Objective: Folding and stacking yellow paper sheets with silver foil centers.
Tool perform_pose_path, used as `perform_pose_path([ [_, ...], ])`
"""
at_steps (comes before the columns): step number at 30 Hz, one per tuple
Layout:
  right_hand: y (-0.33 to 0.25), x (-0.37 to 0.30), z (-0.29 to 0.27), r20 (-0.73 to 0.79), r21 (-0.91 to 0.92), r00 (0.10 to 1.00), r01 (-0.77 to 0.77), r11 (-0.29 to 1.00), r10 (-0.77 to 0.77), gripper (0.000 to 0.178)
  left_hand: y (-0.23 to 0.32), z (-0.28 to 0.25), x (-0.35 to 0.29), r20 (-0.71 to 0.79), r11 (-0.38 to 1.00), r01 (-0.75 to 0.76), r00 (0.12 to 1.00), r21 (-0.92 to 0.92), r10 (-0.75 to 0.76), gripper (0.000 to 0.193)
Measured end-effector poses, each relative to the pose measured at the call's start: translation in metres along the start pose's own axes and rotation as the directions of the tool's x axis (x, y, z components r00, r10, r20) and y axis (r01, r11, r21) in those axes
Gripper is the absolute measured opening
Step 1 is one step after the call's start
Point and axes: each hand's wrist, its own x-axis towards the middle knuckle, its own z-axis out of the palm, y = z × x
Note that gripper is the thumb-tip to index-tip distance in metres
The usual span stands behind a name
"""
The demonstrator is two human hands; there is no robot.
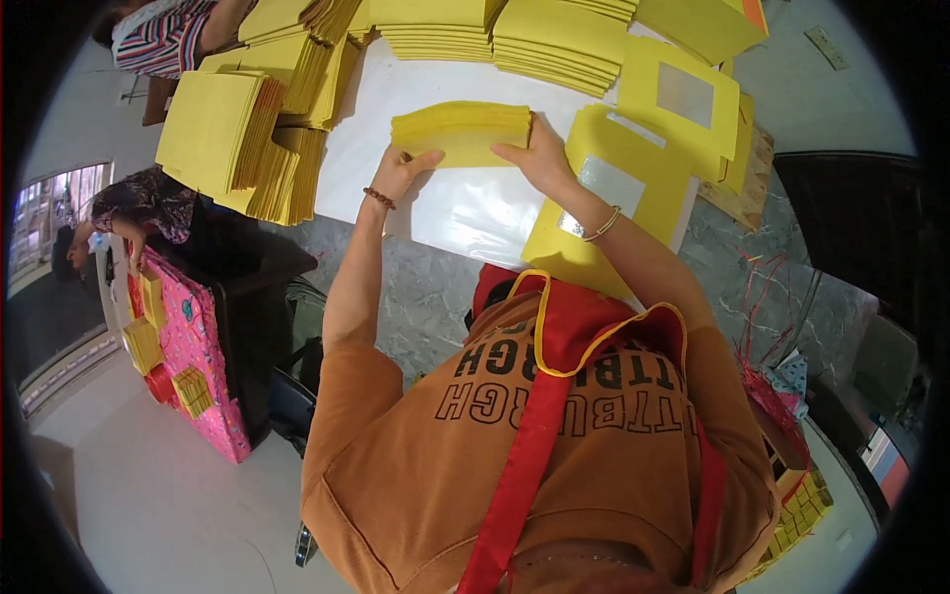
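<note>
Between my two hands I hold a stack of yellow paper sheets (461, 134) over the white tabletop (455, 213). My left hand (401, 170) grips its left end, thumb on the near face. My right hand (539, 153) grips the right end the same way, with the fingers behind the stack mostly hidden. The upper edge of the stack bows slightly. Just right of my right hand lies a large yellow sheet (539, 247) with a silvery rectangle (609, 183) on it. Another yellow sheet (638, 79) with a pale rectangle lies beyond it.
Thick stacks of yellow paper (213, 129) stand at the table's left. More stacks (559, 45) line its far side. At far left, another person's arm (136, 243) reaches over a pink-covered table (193, 317) with yellow bundles. Red strings (752, 327) hang at the right.
</note>
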Motion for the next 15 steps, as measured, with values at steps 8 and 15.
perform_pose_path([
  [8, -0.035, 0.013, 0.034, -0.093, 0.19, 0.981, -0.152, 0.97, 0.172, 0.084, -0.001, -0.028, 0.03, -0.418, 0.965, 0.033, 0.897, -0.261, -0.144, 0.042],
  [15, -0.022, 0.04, 0.042, 0.183, 0.263, 0.956, -0.271, 0.926, 0.227, 0.096, -0.002, -0.05, 0.053, -0.459, 0.985, 0.173, 0.874, -0.013, -0.159, 0.041],
])
